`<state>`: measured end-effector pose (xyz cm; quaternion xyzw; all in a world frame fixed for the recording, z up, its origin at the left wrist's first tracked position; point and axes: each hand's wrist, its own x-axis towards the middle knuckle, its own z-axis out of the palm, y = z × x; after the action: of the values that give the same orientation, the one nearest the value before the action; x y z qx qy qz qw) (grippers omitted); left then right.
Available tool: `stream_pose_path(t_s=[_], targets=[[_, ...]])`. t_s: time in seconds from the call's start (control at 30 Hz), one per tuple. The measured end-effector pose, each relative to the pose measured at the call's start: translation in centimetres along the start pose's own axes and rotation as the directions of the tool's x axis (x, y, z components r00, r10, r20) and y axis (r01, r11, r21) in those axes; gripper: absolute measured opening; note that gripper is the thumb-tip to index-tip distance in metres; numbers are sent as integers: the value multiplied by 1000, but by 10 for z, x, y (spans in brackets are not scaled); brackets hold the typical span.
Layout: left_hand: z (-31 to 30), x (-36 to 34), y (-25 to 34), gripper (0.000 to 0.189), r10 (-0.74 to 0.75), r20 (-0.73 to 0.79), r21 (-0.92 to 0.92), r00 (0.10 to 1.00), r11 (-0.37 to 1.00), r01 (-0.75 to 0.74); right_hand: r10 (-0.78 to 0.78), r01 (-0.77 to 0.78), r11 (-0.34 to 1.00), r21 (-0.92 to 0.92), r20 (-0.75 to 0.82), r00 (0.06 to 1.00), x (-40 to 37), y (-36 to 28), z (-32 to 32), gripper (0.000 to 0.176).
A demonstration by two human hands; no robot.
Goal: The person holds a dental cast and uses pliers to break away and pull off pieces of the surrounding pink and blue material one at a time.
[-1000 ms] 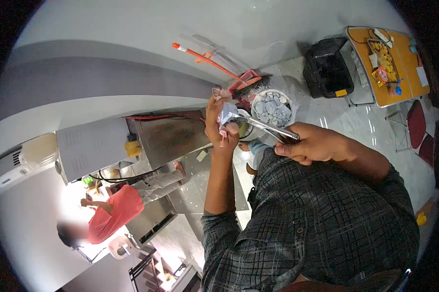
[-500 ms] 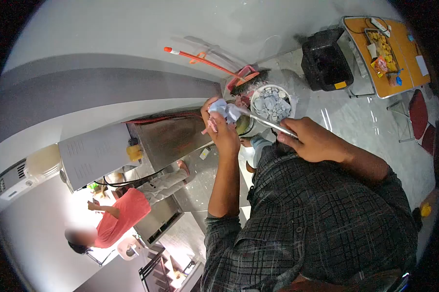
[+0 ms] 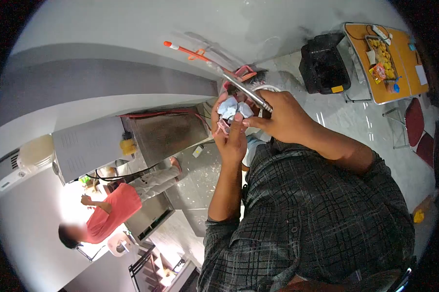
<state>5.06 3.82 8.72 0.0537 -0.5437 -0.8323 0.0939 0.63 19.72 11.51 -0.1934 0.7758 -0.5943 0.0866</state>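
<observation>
My left hand [image 3: 231, 138] is raised in front of me and cups a crumpled light-blue wad [image 3: 231, 108] together with a small pink piece [image 3: 223, 126]. My right hand [image 3: 282, 117] has come in against it; its fingertips touch the wad while it grips a long shiny metal tool [image 3: 242, 87] that sticks out up and to the left. Both hands hover above a white bucket [image 3: 267, 89] of grey pieces, which they mostly hide.
An orange-handled broom [image 3: 200, 56] leans on the wall beside the bucket. A black crate [image 3: 325, 65] and an orange table [image 3: 387, 53] with snacks stand at the right. Below left are a steel counter [image 3: 168, 134] and a seated person in a red shirt [image 3: 110, 216].
My right hand has swung the metal tool up and to the left, and closed in on the wad in my left hand. The hands now cover most of the bucket.
</observation>
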Motion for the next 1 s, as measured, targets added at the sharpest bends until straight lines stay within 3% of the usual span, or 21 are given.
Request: stream_pose_path(t_s=[0.1,0.23,0.3,0.47,0.53,0.6,0.63,0.67,0.73,0.8,0.87,1.0], targets=[[-5,-2,1,52,24,7,129,1000,991,-25,-15,18,998,-57,59,998,-1,-11,-2,33],[1,-6,7,52,45,23,81,999,996,-46,-95,98,994,-57,54,994,-4,-14,2,26],[-3,-8,4,48,81,28,159,996,984,-84,-114,118,991,-67,59,992,-4,-16,1,26],[-9,-9,2,49,36,26,135,999,990,-40,-161,162,984,-67,30,987,-5,-17,0,21],[-13,-7,2,49,29,20,152,999,988,-32,12,2,994,-107,130,991,-5,-19,-9,23],[-17,-2,2,48,155,101,450,983,874,-184,-1,13,994,-112,104,995,-3,-24,-15,25],[-18,-4,2,52,107,132,470,985,869,-157,-9,17,993,-115,73,997,-3,-24,-17,28],[-16,-5,2,52,103,130,466,986,872,-153,-3,12,993,-120,75,997,-3,-23,-16,28],[-11,-8,1,55,42,229,351,973,928,-123,-143,142,980,-139,7,990,2,-19,-11,35],[-13,-8,-3,57,26,271,393,962,910,-135,-153,157,977,-142,38,987,5,-12,-6,32],[-11,-8,-4,58,44,297,361,954,920,-155,-307,292,936,-198,-47,951,6,-3,2,28],[0,-7,2,59,8,242,357,970,929,-96,-299,281,937,-209,-63,952,2,-5,4,25]])
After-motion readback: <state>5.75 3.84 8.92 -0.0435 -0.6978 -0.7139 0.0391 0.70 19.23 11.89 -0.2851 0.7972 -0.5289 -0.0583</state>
